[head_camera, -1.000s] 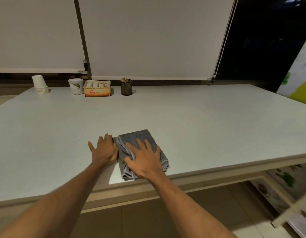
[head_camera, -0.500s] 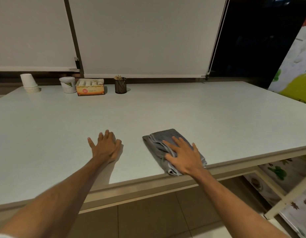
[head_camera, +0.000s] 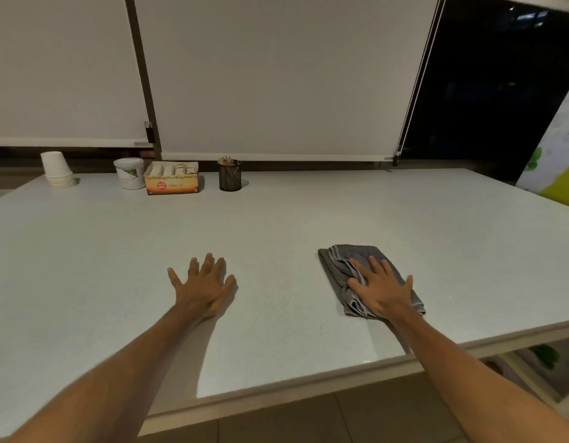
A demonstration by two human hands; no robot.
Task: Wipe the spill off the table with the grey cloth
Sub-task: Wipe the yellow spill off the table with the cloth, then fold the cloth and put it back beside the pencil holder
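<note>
A folded grey cloth (head_camera: 347,260) lies on the pale table (head_camera: 308,219) near its front edge, right of centre. My right hand (head_camera: 383,287) lies flat on top of the cloth, fingers spread, pressing it down. My left hand (head_camera: 204,284) rests palm-down on the bare table to the left, fingers apart, holding nothing. No spill is visible on the table surface.
Along the far edge stand a stack of white paper cups (head_camera: 57,170), a white tub (head_camera: 129,172), an orange box of sachets (head_camera: 172,179) and a black mesh holder with sticks (head_camera: 230,175). White blinds hang behind. The table's front edge runs just below my forearms.
My right hand has slid the cloth to the right along the table, away from my left hand. The left hand has stayed flat in about the same place.
</note>
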